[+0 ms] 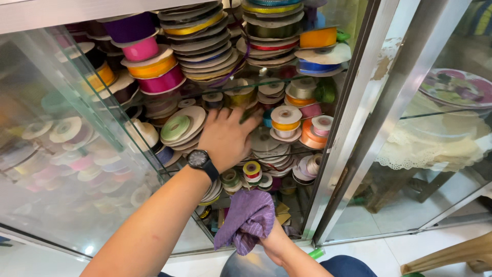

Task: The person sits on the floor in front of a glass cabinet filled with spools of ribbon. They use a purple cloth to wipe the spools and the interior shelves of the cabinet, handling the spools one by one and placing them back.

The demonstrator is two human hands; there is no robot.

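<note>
Head view: looked down into an open glass cabinet [359, 102] crammed with ribbon spools.
Left hand [228, 136]: reached in over the middle glass shelf [169, 169], palm down, fingers spread and laid flat on the spools; black wristwatch [201, 160] on the wrist.
Under the left hand: flat white spools [266, 146], touched by the fingertips; pale green ribbon spool [177, 127] just beside the thumb side.
Right hand [274, 245]: low, near the cabinet's bottom edge, fingers closed around a bunched purple cloth [247, 218].
Purple cloth: hung in front of the lowest shelf, apart from the spools.
Upper shelf: pink and orange spools [154, 66] stacked left, a tall pile of thin spools [202, 38] centre.
Right of cabinet frame: second glass pane with a floral plate [453, 87] and a lace cloth [435, 146] behind it.
</note>
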